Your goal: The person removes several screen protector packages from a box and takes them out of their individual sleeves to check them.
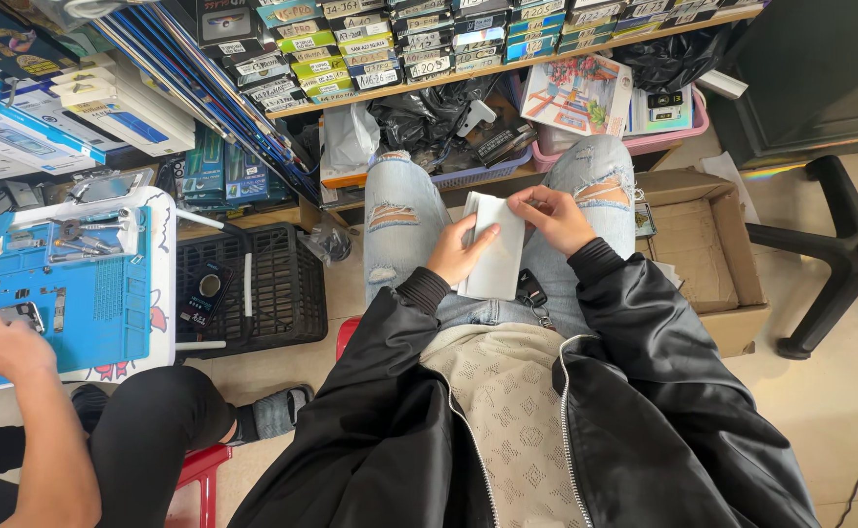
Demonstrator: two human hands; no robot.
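Observation:
I sit with my knees in torn light jeans and hold a flat white packet over my lap. My left hand supports the packet from its left edge and underside. My right hand pinches the packet's top right corner. A dark key fob lies on my lap just under the packet. Both arms wear black jacket sleeves.
Another person's hand works on a phone part on a blue repair mat at left. A black plastic crate, an open cardboard box, a chair base and shelves of small boxes surround me.

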